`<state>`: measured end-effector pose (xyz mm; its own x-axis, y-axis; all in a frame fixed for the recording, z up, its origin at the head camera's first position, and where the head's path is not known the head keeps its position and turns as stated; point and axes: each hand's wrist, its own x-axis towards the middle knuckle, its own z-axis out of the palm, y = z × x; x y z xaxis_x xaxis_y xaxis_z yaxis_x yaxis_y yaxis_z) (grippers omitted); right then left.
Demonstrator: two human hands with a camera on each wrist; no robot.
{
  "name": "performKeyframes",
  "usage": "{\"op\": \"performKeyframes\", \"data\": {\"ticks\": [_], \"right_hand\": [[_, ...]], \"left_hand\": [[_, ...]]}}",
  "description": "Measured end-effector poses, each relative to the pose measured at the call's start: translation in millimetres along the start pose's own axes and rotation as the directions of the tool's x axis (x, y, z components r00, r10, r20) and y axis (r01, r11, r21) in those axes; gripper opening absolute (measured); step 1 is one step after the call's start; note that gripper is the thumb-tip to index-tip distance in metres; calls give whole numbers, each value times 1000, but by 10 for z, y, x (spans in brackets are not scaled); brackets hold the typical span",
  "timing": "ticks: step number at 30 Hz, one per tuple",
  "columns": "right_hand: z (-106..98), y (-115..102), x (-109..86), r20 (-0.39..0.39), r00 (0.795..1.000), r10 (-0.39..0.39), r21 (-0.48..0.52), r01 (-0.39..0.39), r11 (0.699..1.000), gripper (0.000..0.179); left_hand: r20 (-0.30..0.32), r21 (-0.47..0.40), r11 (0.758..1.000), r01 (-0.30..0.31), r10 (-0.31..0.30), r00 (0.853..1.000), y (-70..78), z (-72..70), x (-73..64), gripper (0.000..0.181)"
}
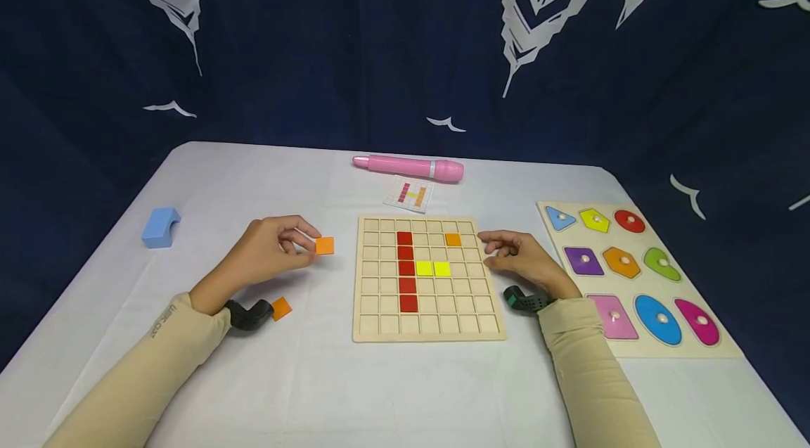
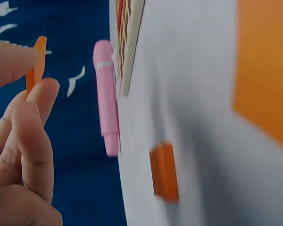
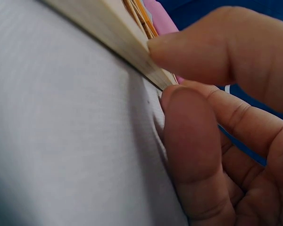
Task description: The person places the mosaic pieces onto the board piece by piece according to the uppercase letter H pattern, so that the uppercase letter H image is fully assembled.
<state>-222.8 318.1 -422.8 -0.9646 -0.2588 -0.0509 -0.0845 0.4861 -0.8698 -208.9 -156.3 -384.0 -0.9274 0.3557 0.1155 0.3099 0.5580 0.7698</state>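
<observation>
Tan sleeves get cropped; one orange tile is pinched by the left hand, left of the board, its edge touched by the right hand, fingers relaxed. Two loose tiles are caught left-wrist (one cropped), just one head-on.

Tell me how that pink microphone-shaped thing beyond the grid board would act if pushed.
The pink microphone-shaped thing might roll, since its barrel looks round. Its wider head could make it curve as it goes. Its smooth surface may feel slippery.
</observation>
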Motion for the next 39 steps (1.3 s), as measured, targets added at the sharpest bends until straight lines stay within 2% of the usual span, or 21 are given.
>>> {"op": "performKeyframes", "data": {"ticks": [7,15,20,29,39], "right_hand": [[-7,-5,-1,8,1000,4,13,-4,1000,56],[-5,-11,6,10,1000,11,27,-11,1000,56],[-13,-13,-4,12,1000,4,24,-4,1000,57],[-16,4,3,11,1000,9,30,-10,1000,57],[0,-7,-1,6,1000,6,29,-6,1000,57]], "left_hand": [[14,-16,999,-43,44,999,156,171,135,28],[-11,7,997,-74,74,997,364,362,269,25],[14,10,996,-92,92,996,491,482,340,27],[68,66,989,-136,131,989,699,684,466,28],[89,55,988,-143,138,986,808,930,591,25]]}}
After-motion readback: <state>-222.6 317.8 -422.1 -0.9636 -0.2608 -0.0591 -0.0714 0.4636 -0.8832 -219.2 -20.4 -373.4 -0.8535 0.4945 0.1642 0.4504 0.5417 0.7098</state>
